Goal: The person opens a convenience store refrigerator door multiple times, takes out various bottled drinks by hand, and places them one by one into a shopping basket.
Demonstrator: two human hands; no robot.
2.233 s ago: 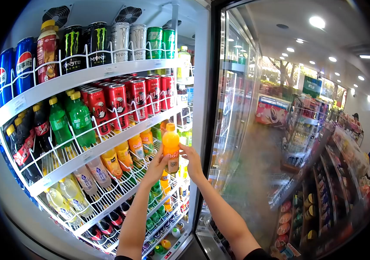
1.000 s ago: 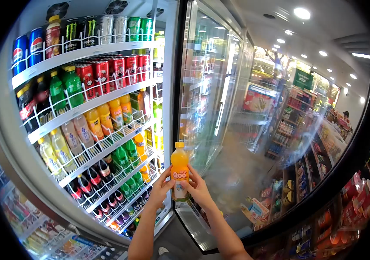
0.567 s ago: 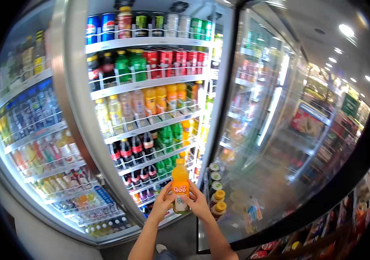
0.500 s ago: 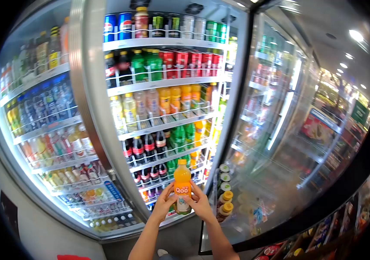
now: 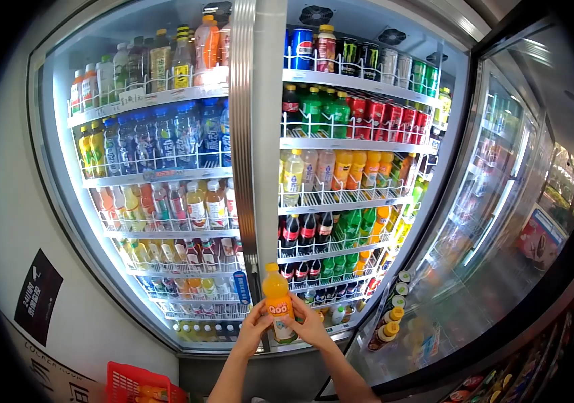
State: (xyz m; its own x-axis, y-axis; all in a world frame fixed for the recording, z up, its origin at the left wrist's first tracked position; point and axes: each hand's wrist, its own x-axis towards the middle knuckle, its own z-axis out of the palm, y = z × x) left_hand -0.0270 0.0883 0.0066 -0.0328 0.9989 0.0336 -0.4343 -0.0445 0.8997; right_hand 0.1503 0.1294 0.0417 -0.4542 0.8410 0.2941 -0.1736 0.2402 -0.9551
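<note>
Upright between both my hands is an orange juice bottle (image 5: 276, 285) with a "Qoo" label and an orange cap. The fingers of my left hand (image 5: 255, 328) wrap its left side. My right hand (image 5: 308, 325) grips the other side, its thumb across the lower label. Behind the bottle stands a drinks fridge, its right section open, with shelves of cans and bottles. Similar orange bottles (image 5: 357, 169) line the middle shelf, and cola bottles (image 5: 307, 230) stand on the shelf below them.
The open glass door (image 5: 462, 282) swings out on the right, several capped bottles (image 5: 389, 329) near its lower inner edge. A shut glass door covers the left section, with blue-labelled bottles (image 5: 162, 138) behind it. A red basket (image 5: 136, 383) holding orange items sits low at left.
My view has turned left, so more of the left fridge section and the red basket show. Both hands still hold the juice bottle, which now appears against the frame between the sections.
</note>
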